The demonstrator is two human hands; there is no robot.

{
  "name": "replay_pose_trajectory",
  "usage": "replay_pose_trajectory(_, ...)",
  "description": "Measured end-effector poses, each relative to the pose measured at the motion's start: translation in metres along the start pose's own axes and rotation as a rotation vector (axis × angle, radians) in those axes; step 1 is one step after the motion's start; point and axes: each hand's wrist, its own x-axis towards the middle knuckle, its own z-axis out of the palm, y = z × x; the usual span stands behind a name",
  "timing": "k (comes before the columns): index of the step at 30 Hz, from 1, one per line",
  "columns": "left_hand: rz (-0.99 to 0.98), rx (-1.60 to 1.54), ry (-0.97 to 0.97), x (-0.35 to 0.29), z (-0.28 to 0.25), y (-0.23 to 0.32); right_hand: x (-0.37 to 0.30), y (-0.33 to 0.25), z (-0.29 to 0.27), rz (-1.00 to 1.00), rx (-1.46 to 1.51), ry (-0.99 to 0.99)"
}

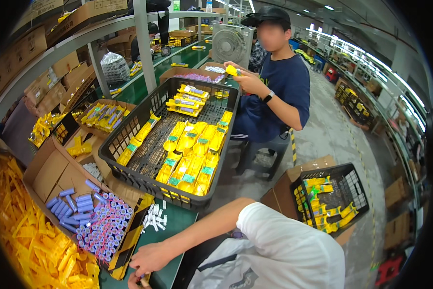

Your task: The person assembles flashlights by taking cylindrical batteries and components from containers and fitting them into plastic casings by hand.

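Observation:
My right hand (151,257) is low over the green work surface (170,230), its fingers bent downward and closed around something too hidden to name. Just below it, only some fingers of my left hand (138,281) show at the lower edge; a small tan bit is visible beside them. Nearest to my hands, on the left, is a cardboard box (42,180) holding many purple cylindrical battery cells (103,224) with red wires. Small white pieces (155,217) lie loose on the green surface. Farther left is a large heap of yellow plastic sleeves (31,231).
A black crate (111,166) beyond holds yellow battery packs with green boards. Past it, a seated person in dark blue (281,91) handles a yellow piece (232,70). Another black crate (354,192) of packs stands right. A grey post (144,45) rises behind; a fan (230,44) stands farther back.

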Motion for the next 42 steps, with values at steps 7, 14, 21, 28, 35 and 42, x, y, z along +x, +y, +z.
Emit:
replay_pose_trajectory(7,0.069,0.150,0.093,0.003,0.005,0.004,-0.001,-0.002,0.003,0.048,-0.131,-0.126)
replay_pose_trajectory(14,-0.101,0.094,0.129,0.007,0.022,0.006,-0.011,0.001,-0.005,0.058,-0.095,-0.089)
replay_pose_trajectory(21,-0.124,0.062,0.140,-0.002,0.020,-0.013,-0.010,-0.004,0.003,0.043,-0.201,-0.099)
replay_pose_trajectory(28,-0.127,0.021,0.134,-0.001,0.014,-0.005,-0.006,-0.002,-0.001,0.005,-0.163,-0.090)
replay_pose_trajectory(35,-0.121,0.053,0.160,0.001,0.015,0.009,-0.002,0.000,0.000,0.024,-0.147,-0.163)
replay_pose_trajectory(42,-0.106,0.131,0.152,0.006,0.012,0.007,-0.007,-0.005,-0.017,0.053,-0.068,-0.106)
